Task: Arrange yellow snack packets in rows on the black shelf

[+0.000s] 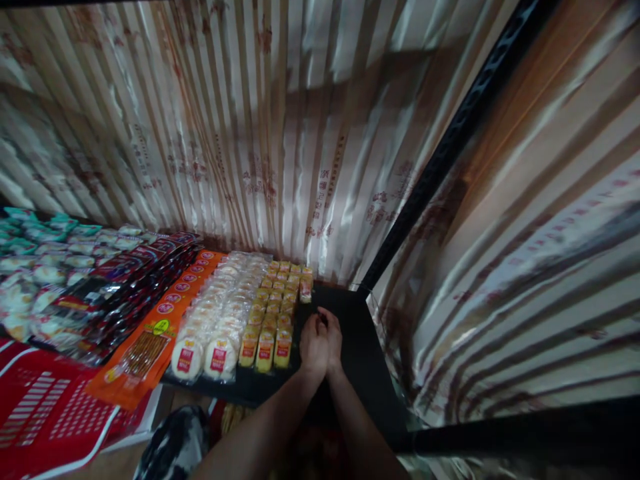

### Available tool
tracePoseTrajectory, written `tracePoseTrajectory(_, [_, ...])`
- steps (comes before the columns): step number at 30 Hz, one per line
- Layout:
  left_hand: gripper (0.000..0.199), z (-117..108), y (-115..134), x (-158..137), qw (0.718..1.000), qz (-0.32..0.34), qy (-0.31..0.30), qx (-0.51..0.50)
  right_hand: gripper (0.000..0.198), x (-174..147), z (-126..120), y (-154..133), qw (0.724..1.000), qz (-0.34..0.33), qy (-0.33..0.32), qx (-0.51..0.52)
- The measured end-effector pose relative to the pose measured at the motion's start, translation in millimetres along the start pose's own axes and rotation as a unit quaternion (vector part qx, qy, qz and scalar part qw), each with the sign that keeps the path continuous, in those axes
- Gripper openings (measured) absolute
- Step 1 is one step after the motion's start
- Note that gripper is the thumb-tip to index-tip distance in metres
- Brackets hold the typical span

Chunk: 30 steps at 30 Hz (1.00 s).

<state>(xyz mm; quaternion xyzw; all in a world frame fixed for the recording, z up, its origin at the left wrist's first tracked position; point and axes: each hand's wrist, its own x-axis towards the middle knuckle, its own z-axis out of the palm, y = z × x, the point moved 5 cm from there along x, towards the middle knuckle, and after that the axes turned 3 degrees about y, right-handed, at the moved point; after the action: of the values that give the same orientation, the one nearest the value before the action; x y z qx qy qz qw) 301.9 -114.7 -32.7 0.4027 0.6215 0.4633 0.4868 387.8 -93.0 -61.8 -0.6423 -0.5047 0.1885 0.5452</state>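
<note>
My left hand [313, 345] and my right hand [333, 337] are pressed side by side above the black shelf [365, 347]. Their fingers curl inward around a dark gap, and whatever lies between them, if anything, is hidden. Just left of my hands stand rows of small yellow packaged cakes [266, 347] with red and orange labels. One more packaged cake [306, 287] stands at the back, beyond my fingertips. Farther left are two rows of round white cakes [220, 357] in clear wrappers with red labels.
An orange snack packet [150, 350] lies left of the white cakes, beside stacked dark packets [120, 280] and white-and-green packs [45, 230]. A red basket [45, 413] is at lower left. A black metal post [435, 167] rises at right before the pleated printed sheeting [240, 133].
</note>
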Motion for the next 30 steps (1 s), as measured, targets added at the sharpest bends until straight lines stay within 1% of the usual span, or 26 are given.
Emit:
tracePoseTrajectory(3, [0.032, -11, -6, -39, 0.997, 0.043, 0.011, 0.07, 0.037, -36, -17, -13, 0.999, 0.022, -0.029, 0.012])
tracePoseTrajectory(5, [0.034, -24, -13, -71, 0.991, 0.097, -0.01, 0.088, 0.037, -66, -31, -24, 0.999, 0.02, -0.044, 0.021])
tracePoseTrajectory(6, [0.035, -32, -18, -88, 0.988, 0.126, -0.023, 0.09, 0.037, -83, -38, -30, 0.998, 0.013, -0.053, 0.026])
tracePoseTrajectory(8, [0.037, -53, -31, -122, 0.982, 0.16, -0.051, 0.081, 0.035, -120, -50, -37, 0.997, -0.007, -0.072, 0.03])
tracePoseTrajectory(11, [0.039, -86, -55, -161, 0.974, 0.168, -0.1, 0.112, 0.035, -176, -60, -36, 0.996, -0.012, -0.085, 0.016])
tracePoseTrajectory(13, [0.039, -104, -74, -172, 0.969, 0.153, -0.123, 0.153, 0.036, -207, -55, -28, 0.992, 0.004, -0.128, 0.003])
tracePoseTrajectory(14, [0.039, -111, -85, -173, 0.965, 0.135, -0.138, 0.178, 0.037, -220, -48, -22, 0.986, 0.026, -0.164, -0.015])
tracePoseTrajectory(16, [0.038, -125, -107, -166, 0.956, 0.079, -0.151, 0.238, 0.039, -237, -32, -10, 0.968, 0.073, -0.229, -0.071])
tracePoseTrajectory(18, [0.036, -136, -127, -152, 0.94, 0.021, -0.155, 0.305, 0.04, -245, -17, 0, 0.95, 0.102, -0.267, -0.125])
tracePoseTrajectory(20, [0.036, -147, -141, -137, 0.928, -0.03, -0.136, 0.346, 0.04, -245, -7, 7, 0.94, 0.121, -0.273, -0.164])
tracePoseTrajectory(23, [0.037, -155, -151, -120, 0.923, -0.069, -0.12, 0.359, 0.039, -240, 2, 20, 0.93, 0.176, -0.264, -0.186])
tracePoseTrajectory(26, [0.038, -151, -158, -108, 0.92, -0.097, -0.119, 0.361, 0.036, -237, 9, 35, 0.92, 0.225, -0.269, -0.177])
tracePoseTrajectory(30, [0.036, -138, -170, -96, 0.914, -0.112, -0.14, 0.363, 0.031, -236, 14, 53, 0.919, 0.253, -0.256, -0.159])
